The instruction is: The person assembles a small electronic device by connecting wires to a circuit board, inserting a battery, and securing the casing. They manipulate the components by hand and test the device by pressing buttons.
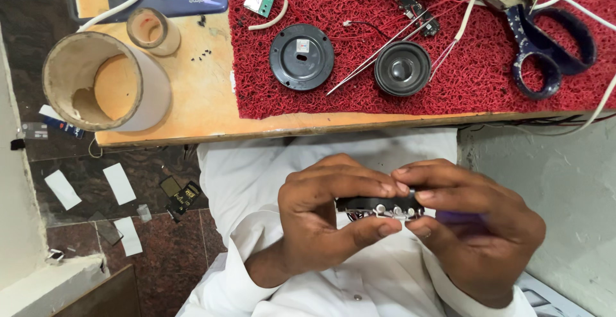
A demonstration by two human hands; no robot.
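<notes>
Holding one black round part (378, 206) with fingers of both my left hand (321, 217) and right hand (475, 227); the cardboard tube (102, 83) on the bench (199, 99) looks empty.

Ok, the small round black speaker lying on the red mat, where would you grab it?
Take the small round black speaker by its outer rim, from straight above. It lies flat, cone up, so the rim offers two opposite edges; the soft centre should be avoided. Approach from its lower side, since thin metal tweezers and red wires crowd its upper side.
</notes>
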